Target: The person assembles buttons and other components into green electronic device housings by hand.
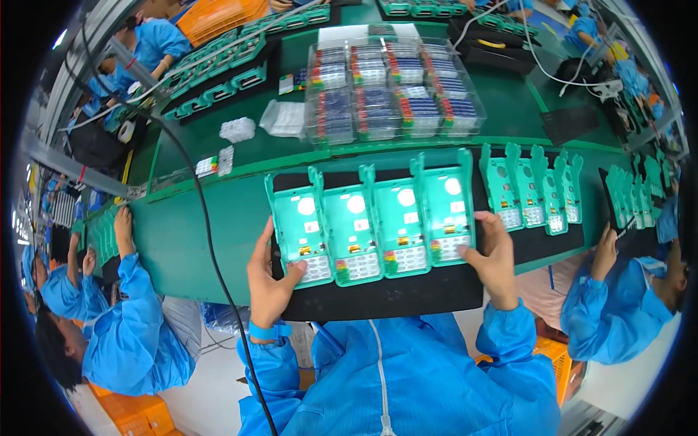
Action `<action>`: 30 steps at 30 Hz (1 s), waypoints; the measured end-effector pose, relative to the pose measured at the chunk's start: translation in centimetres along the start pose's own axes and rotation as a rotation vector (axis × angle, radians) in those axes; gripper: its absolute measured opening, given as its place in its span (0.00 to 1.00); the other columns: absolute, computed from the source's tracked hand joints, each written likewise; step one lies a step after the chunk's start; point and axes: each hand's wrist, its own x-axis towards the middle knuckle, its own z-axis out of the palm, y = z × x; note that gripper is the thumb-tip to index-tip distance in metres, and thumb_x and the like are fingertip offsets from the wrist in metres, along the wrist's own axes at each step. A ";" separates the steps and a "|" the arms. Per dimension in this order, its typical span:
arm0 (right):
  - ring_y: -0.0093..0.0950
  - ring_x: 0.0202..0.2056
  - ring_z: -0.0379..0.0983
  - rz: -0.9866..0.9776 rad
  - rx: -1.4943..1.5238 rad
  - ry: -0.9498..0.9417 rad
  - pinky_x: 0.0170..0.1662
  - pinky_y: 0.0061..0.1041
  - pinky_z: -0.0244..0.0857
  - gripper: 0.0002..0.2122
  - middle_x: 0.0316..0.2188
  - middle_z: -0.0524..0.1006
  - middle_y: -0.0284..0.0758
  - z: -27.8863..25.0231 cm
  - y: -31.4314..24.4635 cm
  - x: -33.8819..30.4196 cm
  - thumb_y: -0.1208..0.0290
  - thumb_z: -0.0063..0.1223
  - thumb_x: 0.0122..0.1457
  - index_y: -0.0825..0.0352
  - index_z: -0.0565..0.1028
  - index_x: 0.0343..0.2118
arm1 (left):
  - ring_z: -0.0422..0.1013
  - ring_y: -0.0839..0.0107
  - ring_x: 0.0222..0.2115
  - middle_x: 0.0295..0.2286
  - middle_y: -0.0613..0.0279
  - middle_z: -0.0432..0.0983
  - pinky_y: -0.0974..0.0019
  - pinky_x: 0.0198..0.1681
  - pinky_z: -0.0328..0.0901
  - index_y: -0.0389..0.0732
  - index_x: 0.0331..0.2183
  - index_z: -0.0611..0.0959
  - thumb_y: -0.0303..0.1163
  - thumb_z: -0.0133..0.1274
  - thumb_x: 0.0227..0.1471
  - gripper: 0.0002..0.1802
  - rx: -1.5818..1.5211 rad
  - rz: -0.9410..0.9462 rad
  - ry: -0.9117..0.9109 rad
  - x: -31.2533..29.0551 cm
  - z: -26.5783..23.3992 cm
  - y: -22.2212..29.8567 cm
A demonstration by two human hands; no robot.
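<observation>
The green shells (pixel 389 218) are hiding part of the black mat (pixel 392 294) under them, and some fingers of the left hand (pixel 270 287) and right hand (pixel 496 261) are hiding too. The near edge is cutting off the blue jacket (pixel 436 378) and black cord (pixel 204 218), while the far edge is cutting off an orange bin (pixel 218 18). Marks on the packs (pixel 331 116) are looking too tiny to read.

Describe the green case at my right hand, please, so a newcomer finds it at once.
Start at the long green table and go to the black mat before your chest. Over it, four green cases form a row. The rightmost case is the one: of these four, only it touches your right hand.
</observation>
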 end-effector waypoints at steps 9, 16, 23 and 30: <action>0.32 0.60 0.68 -0.225 -0.470 0.184 0.64 0.29 0.58 0.37 0.60 0.71 0.41 -25.7 -1.4 2.8 0.89 0.50 0.53 0.69 0.59 0.70 | 0.71 0.43 0.59 0.58 0.36 0.72 0.54 0.62 0.65 0.35 0.71 0.59 0.36 0.68 0.52 0.52 0.088 0.332 -0.264 1.8 21.4 4.6; 0.34 0.61 0.67 -0.150 -0.825 0.294 0.66 0.30 0.55 0.41 0.61 0.71 0.39 -41.8 4.5 7.3 0.90 0.54 0.51 0.64 0.60 0.71 | 0.66 0.47 0.37 0.37 0.44 0.69 0.47 0.44 0.64 0.32 0.72 0.48 0.45 0.66 0.53 0.60 0.180 0.678 -0.304 4.7 33.8 1.2; 0.47 0.60 0.66 -0.370 -1.452 0.373 0.63 0.35 0.61 0.37 0.58 0.70 0.46 -40.0 2.9 7.4 0.82 0.58 0.53 0.62 0.65 0.69 | 0.68 0.51 0.35 0.35 0.47 0.67 0.51 0.40 0.65 0.45 0.71 0.61 0.46 0.59 0.61 0.44 0.114 0.485 -0.517 4.1 31.2 -1.2; 0.48 0.60 0.67 -0.714 -1.062 0.197 0.64 0.40 0.60 0.24 0.57 0.70 0.48 -10.0 -7.8 8.4 0.87 0.53 0.58 0.66 0.72 0.59 | 0.65 0.82 0.22 0.21 0.70 0.72 0.71 0.25 0.62 0.39 0.43 0.84 0.31 0.64 0.59 0.11 -0.175 0.145 -0.429 3.3 18.7 -4.6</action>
